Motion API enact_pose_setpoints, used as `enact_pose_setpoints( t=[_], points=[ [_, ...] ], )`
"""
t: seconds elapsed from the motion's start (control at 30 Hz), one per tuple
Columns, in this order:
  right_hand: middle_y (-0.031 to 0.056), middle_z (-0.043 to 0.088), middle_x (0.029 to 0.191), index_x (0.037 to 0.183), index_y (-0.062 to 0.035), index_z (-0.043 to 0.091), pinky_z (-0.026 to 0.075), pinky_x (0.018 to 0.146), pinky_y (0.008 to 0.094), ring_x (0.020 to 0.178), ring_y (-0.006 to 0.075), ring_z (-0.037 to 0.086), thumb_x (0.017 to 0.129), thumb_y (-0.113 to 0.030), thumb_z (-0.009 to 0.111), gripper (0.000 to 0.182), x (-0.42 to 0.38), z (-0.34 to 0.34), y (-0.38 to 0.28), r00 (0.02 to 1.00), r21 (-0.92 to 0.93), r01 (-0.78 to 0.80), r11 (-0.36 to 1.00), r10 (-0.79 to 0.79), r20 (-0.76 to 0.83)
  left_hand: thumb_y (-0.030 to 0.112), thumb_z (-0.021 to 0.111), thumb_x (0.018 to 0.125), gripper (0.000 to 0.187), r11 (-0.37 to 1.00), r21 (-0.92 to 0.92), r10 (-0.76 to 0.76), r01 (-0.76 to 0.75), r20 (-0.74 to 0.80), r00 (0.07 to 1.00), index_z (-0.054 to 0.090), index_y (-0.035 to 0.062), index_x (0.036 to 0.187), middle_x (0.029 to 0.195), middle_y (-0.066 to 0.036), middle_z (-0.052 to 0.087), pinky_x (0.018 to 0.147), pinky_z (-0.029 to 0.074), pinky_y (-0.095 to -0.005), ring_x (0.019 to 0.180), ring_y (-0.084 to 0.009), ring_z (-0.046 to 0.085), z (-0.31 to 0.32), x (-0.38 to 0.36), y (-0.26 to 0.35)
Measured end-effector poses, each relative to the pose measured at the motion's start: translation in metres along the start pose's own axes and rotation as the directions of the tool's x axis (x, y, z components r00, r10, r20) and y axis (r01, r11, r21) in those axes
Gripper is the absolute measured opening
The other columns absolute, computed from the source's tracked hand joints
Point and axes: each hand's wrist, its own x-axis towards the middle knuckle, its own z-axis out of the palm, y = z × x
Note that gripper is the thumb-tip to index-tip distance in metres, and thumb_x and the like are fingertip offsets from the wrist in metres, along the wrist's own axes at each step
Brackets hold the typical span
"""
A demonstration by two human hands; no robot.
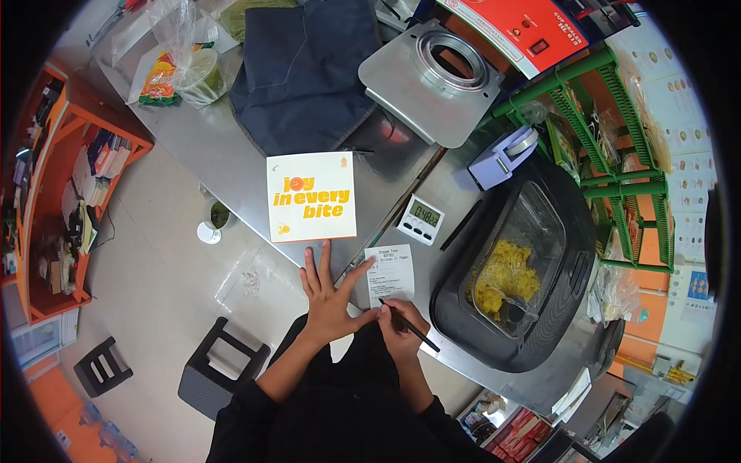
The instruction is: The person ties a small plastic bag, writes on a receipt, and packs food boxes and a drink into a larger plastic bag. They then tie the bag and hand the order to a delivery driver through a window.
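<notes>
A printed receipt (391, 272) lies on the metal counter close in front of me. My left hand (332, 297) is spread, its thumb and index finger at the receipt's left and lower edges. In my right hand (403, 328) is a black pen (417, 333), its tip at the lower part of the receipt. Just beyond my left fingers sits a white square box (312, 197) with orange lettering, "joy in every bite". A white digital timer (421, 219) stands beyond the receipt, to the right of the box.
A black bin with a clear window (505, 270) and yellow food inside stands at right. Behind are a purple tape dispenser (503, 157), cup sealer (444, 65), dark cloth (305, 73) and bagged green bowl (202, 77). Black stools (224, 366) stand on the floor at left.
</notes>
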Motion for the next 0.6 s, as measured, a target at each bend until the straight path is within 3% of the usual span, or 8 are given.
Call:
enact_pose_setpoints(
  t=[0.1,0.23,0.3,0.33,0.47,0.53,0.6],
  points=[
    [0.0088,0.067,0.08,0.091,0.003,0.064,0.049,0.06,0.0209,0.068,0.0099,0.063,0.079,0.005,0.067,0.013,0.007,0.002,-0.009,0.993,-0.055,0.108,0.993,-0.104,0.058,0.047,0.081,0.061,0.083,1.0,-0.01,-0.003,0.003,0.008,1.0,0.047,0.038,0.136,0.154,-0.024,-0.001,0.105,0.004,-0.0686,0.139,-0.0511,-0.012,0.002,0.0,-0.003],
    [0.009,0.066,0.08,0.091,0.0027,0.065,0.048,0.06,0.0208,0.067,0.01,0.062,0.079,0.005,0.067,0.012,0.008,0.001,-0.012,0.992,-0.056,0.115,0.992,-0.111,0.068,0.05,0.081,0.06,0.084,1.0,-0.002,-0.007,0.007,0.016,1.0,0.047,0.0376,0.136,0.154,-0.024,-0.001,0.104,0.003,-0.0691,0.139,-0.0512,-0.012,0.002,0.0,-0.002],
    [0.0087,0.065,0.079,0.09,0.0031,0.064,0.048,0.06,0.0202,0.066,0.0085,0.06,0.08,0.005,0.066,0.011,0.002,0.002,-0.005,0.991,-0.094,0.033,0.995,-0.045,-0.129,0.053,0.081,0.058,0.087,1.0,-0.004,-0.008,0.008,0.012,1.0,0.047,0.0373,0.136,0.155,-0.024,0.0,0.104,0.003,-0.0697,0.138,-0.0514,-0.012,0.001,0.0,-0.002],
    [0.0078,0.064,0.077,0.09,0.0033,0.064,0.047,0.06,0.0201,0.066,0.0067,0.059,0.08,0.004,0.067,0.01,-0.002,0.002,-0.001,0.981,-0.033,-0.077,0.997,0.069,-0.183,0.053,0.081,0.058,0.087,1.0,-0.001,-0.009,0.009,0.009,1.0,0.047,0.0373,0.136,0.155,-0.024,0.0,0.104,0.003,-0.0697,0.138,-0.0514,-0.012,0.001,0.0,-0.002],
    [0.0065,0.063,0.076,0.09,0.0032,0.063,0.047,0.059,0.0198,0.065,0.0055,0.058,0.08,0.002,0.068,0.011,-0.003,0.001,0.002,0.984,0.015,-0.02,1.0,0.022,-0.179,0.056,0.081,0.057,0.088,1.0,0.001,0.001,-0.001,-0.002,1.0,0.047,0.037,0.136,0.155,-0.024,0.0,0.103,0.004,-0.0704,0.138,-0.0518,-0.011,0.002,-0.001,-0.002],
    [0.0056,0.063,0.075,0.091,0.003,0.063,0.045,0.057,0.0186,0.064,0.0053,0.058,0.08,0.0,0.068,0.012,0.003,-0.002,-0.011,0.996,-0.046,0.09,0.995,-0.089,0.014,0.055,0.081,0.058,0.088,1.0,0.002,0.01,-0.01,-0.013,1.0,0.046,0.037,0.136,0.155,-0.024,0.0,0.103,0.004,-0.0705,0.138,-0.0519,-0.011,0.003,-0.001,-0.003],
    [0.0074,0.064,0.077,0.089,0.0021,0.064,0.046,0.055,0.0203,0.063,0.0076,0.059,0.08,0.0,0.069,0.011,0.004,-0.002,-0.013,0.997,-0.052,0.072,0.996,-0.071,0.025,0.056,0.081,0.058,0.087,1.0,0.009,0.013,-0.013,-0.004,1.0,0.047,0.0369,0.136,0.155,-0.024,0.0,0.103,0.004,-0.0706,0.138,-0.0519,-0.012,0.003,0.0,-0.004]
  ],
)
